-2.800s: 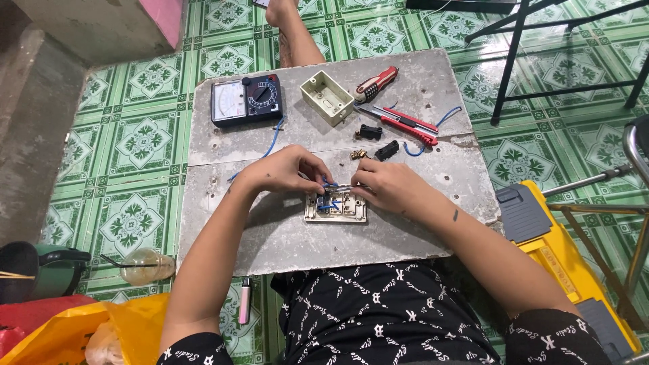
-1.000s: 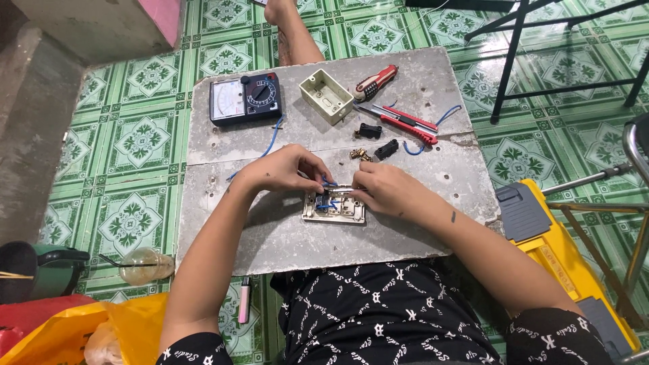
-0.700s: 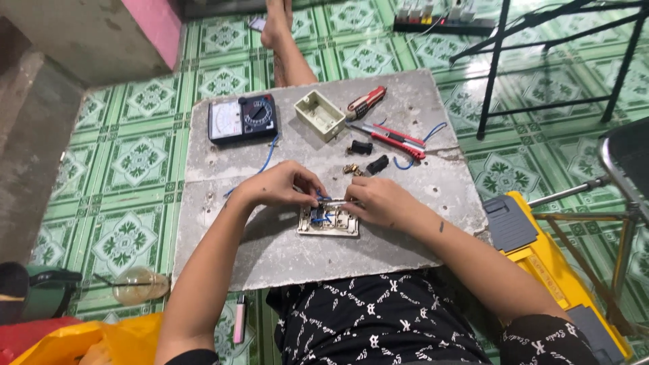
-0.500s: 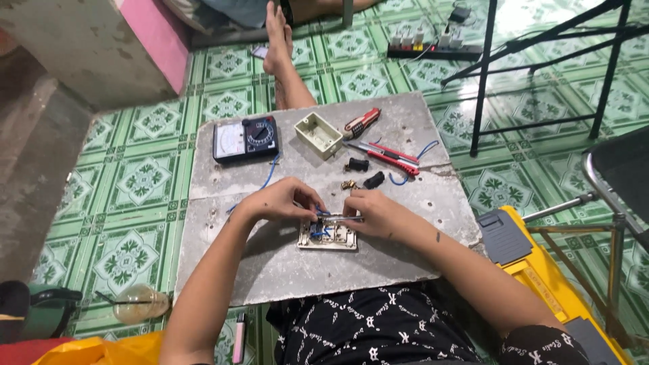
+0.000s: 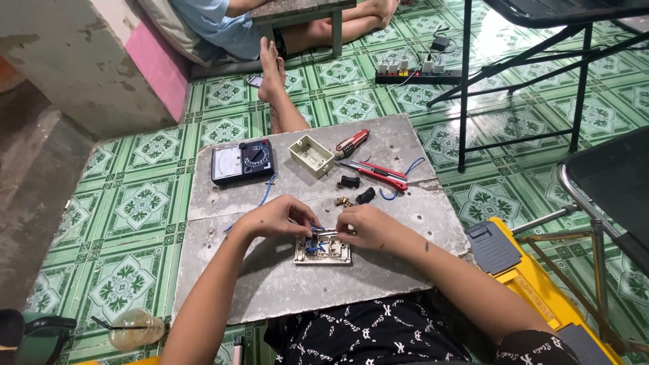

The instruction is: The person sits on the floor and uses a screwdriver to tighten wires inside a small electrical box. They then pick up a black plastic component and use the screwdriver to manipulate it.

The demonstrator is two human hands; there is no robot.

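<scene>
Both hands are kept pinched on the blue wires at the switch plate (image 5: 322, 251) near the bench's (image 5: 284, 297) front edge — left hand (image 5: 274, 217), right hand (image 5: 368, 226) — only the view got tilted up, so the wiring's basically unmoved.

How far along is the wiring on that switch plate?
In hand: both hands, left and right, work blue wires at the back of the switch plate. Left: the wall box sits apart, unmounted; small fittings lie loose. How many wires are already fastened is hidden.
</scene>
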